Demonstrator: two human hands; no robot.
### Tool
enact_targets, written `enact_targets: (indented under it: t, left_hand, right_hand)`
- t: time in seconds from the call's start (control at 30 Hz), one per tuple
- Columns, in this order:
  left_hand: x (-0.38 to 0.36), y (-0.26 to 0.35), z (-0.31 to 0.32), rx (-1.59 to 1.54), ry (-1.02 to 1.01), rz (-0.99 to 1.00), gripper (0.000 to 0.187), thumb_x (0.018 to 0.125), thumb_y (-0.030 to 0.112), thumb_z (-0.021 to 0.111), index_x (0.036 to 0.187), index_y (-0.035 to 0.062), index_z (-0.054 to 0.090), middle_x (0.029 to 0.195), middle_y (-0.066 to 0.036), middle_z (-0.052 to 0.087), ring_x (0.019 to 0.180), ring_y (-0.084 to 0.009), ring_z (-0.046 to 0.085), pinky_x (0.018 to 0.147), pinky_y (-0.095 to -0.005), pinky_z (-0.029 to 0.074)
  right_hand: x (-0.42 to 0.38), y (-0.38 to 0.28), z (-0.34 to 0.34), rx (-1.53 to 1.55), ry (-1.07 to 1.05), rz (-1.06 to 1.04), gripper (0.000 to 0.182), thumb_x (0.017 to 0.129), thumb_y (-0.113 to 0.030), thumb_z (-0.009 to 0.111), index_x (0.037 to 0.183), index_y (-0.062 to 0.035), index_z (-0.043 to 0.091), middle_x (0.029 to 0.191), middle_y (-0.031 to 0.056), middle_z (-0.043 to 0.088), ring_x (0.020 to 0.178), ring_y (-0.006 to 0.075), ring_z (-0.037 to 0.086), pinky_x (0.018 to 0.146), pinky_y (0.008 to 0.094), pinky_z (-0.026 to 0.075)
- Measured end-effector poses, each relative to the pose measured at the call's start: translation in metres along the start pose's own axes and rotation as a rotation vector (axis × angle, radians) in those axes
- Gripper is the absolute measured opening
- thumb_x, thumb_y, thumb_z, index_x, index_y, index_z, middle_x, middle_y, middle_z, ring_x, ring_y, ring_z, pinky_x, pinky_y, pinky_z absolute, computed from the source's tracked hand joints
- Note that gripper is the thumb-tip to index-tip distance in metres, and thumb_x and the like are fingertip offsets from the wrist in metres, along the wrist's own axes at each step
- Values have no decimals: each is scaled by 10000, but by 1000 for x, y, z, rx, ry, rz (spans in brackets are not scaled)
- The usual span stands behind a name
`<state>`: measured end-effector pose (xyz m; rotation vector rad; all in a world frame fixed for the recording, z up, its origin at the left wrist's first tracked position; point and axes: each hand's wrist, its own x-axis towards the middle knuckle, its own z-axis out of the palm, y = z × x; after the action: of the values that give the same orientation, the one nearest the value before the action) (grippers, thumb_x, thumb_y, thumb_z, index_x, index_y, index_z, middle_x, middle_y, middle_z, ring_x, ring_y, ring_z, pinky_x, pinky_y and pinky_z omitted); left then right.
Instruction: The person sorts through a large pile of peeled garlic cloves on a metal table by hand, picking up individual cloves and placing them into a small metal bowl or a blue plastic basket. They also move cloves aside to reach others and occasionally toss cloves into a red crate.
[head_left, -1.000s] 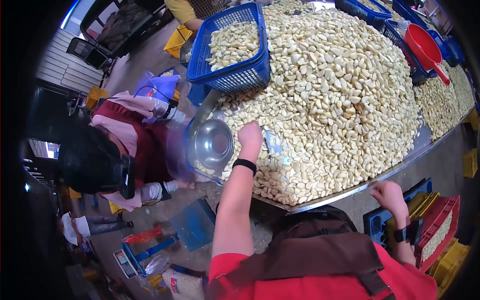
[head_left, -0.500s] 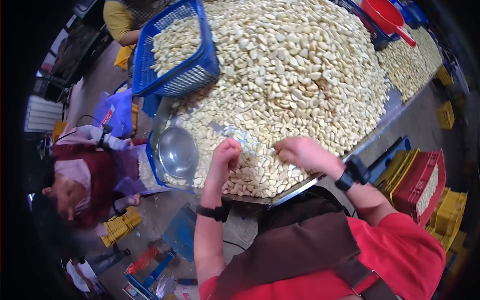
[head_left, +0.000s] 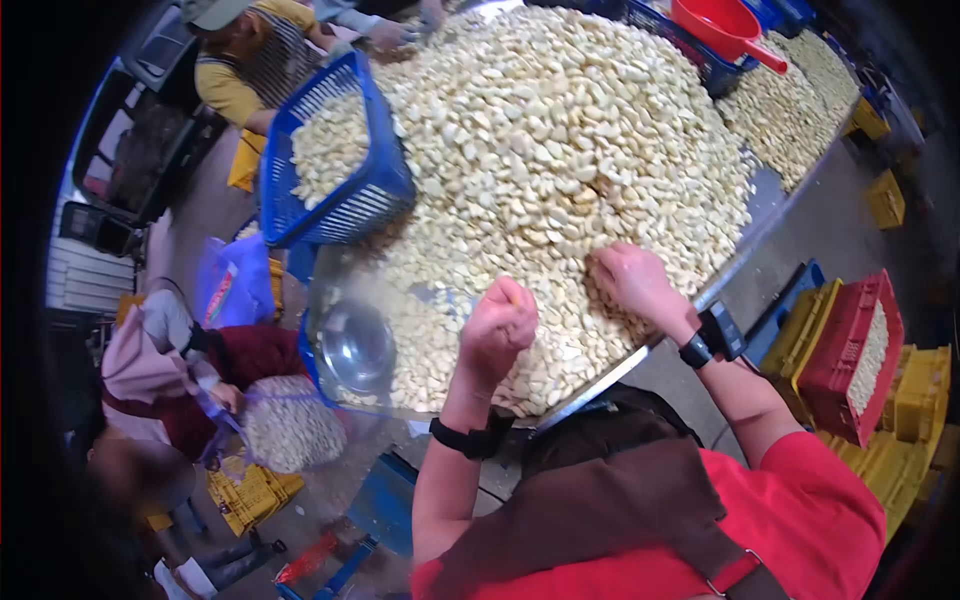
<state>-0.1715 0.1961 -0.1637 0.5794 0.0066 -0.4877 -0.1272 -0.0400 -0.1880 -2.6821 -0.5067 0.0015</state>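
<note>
A big heap of peeled garlic cloves (head_left: 560, 130) covers a metal table (head_left: 752, 205). My left hand (head_left: 497, 330) is a closed fist held just above the near side of the heap; a pale bit shows at the top of the fist, and I cannot make out what it is. My right hand (head_left: 635, 285) lies palm down on the cloves at the near edge, fingers spread and slightly curled into them. Both wrists wear black bands.
A steel bowl (head_left: 355, 345) sits left of my left hand. A blue basket (head_left: 340, 170) of cloves stands beyond it. A red scoop (head_left: 725, 25) lies far back. Red (head_left: 860, 360) and yellow crates (head_left: 915, 400) stand right. A person at left holds a bag of cloves (head_left: 290, 430).
My right hand came up from beside the crates onto the heap and moved further in. My left fist stayed closed. The view swung; the person at left now holds a filled bag.
</note>
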Motion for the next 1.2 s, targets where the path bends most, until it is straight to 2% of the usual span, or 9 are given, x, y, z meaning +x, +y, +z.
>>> enact_targets:
  t: [0.2, 0.27, 0.3, 0.43, 0.57, 0.83, 0.93, 1.03, 1.2]
  left_hand:
    - [65, 214, -4, 1439, 769, 789, 250, 830, 243, 503, 804, 29, 629, 711, -80, 602, 610, -229, 574, 582, -340, 466]
    - [67, 234, 21, 2286, 1224, 296, 356, 846, 320, 449, 947, 87, 698, 1050, -163, 648, 992, -320, 607, 842, -419, 467]
    - [65, 232, -2, 2604, 1239, 619, 364, 859, 319, 432, 930, 84, 701, 1078, -164, 636, 953, -305, 621, 837, -428, 471]
    - [63, 127, 7, 1677, 581, 321, 208, 840, 173, 511, 842, 37, 668, 920, -156, 643, 882, -278, 626, 787, -377, 485]
    - [34, -46, -34, 1806, -42, -78, 206, 699, 226, 668, 854, 91, 675, 1034, -137, 600, 1034, -288, 547, 897, -376, 443]
    - [-31, 2, -70, 2205, 502, -321, 285, 673, 278, 697, 942, 184, 677, 1278, -121, 478, 1163, -323, 462, 929, -416, 442]
    - [-26, -8, -61, 2022, 308, 38, 303, 652, 255, 703, 938, 156, 682, 1219, -110, 515, 1118, -331, 491, 895, -399, 456]
    - [-37, -19, -69, 2307, 255, -386, 213, 727, 237, 622, 895, 109, 648, 992, -110, 580, 931, -328, 550, 828, -406, 477]
    - [-35, -44, -45, 2091, 498, 28, 238, 736, 206, 616, 924, 59, 604, 924, -156, 584, 825, -323, 580, 751, -415, 490]
  right_hand:
    - [13, 8, 52, -147, 258, -169, 82, 752, -127, 585, 794, -78, 535, 776, 91, 522, 730, 270, 561, 639, 394, 455]
    - [-1, 11, 47, -103, 244, -131, 116, 749, -132, 600, 827, -86, 528, 800, 83, 522, 768, 264, 557, 653, 388, 447]
    - [0, 12, 41, -119, 229, -116, 116, 749, -132, 600, 827, -86, 528, 800, 83, 522, 768, 264, 557, 653, 388, 447]
    - [-12, 0, 42, -160, 278, -13, 245, 762, -163, 620, 969, -69, 528, 804, 118, 520, 762, 288, 559, 653, 390, 449]
    - [6, 3, 54, -43, 226, 25, 330, 766, -176, 639, 1048, -48, 523, 871, 148, 521, 785, 307, 569, 634, 410, 468]
    - [-18, -29, 83, 59, -57, -69, 147, 742, -31, 564, 887, -36, 545, 864, 199, 523, 715, 340, 605, 618, 401, 507]
    - [-27, -35, 106, 227, -126, -166, 203, 724, -4, 571, 924, -30, 590, 880, 170, 541, 716, 330, 591, 638, 398, 503]
    - [-28, -35, 91, 386, -105, -270, 299, 740, 12, 556, 1018, -43, 649, 891, 136, 593, 710, 281, 595, 646, 372, 497]
    - [-23, -37, 71, 780, -328, 245, 281, 831, -104, 461, 1032, -55, 651, 774, 133, 648, 610, 217, 628, 596, 329, 509]
